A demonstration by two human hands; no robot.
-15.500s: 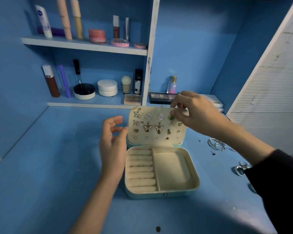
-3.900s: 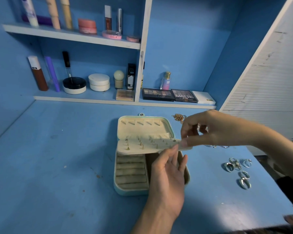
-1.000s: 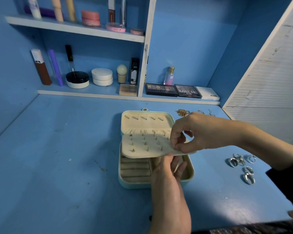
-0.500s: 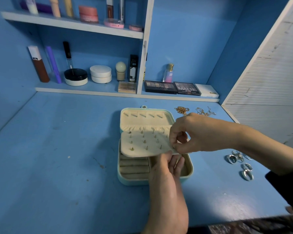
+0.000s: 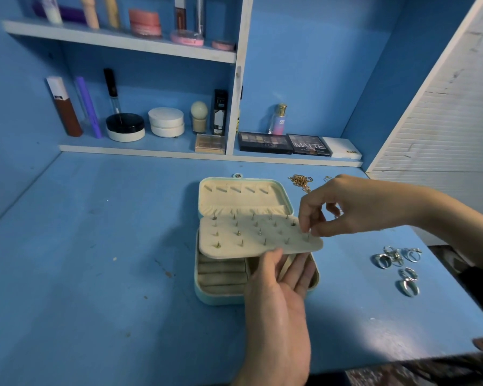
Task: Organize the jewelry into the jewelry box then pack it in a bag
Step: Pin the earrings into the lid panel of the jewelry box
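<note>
Head cam: left hand (image 5: 279, 296) flat under earring panel (image 5: 251, 238), right hand (image 5: 354, 204) pinches its corner. Prob best: hold panel steady, no bending.

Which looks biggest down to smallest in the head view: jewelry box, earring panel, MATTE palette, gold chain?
1. Jewelry box, open lid included
2. Earring panel
3. MATTE palette, though it sits farther back on the shelf, so it may look smaller than it is
4. Gold chain

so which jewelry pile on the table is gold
The chains behind the jewelry box; the rings right of it are silver.
</note>
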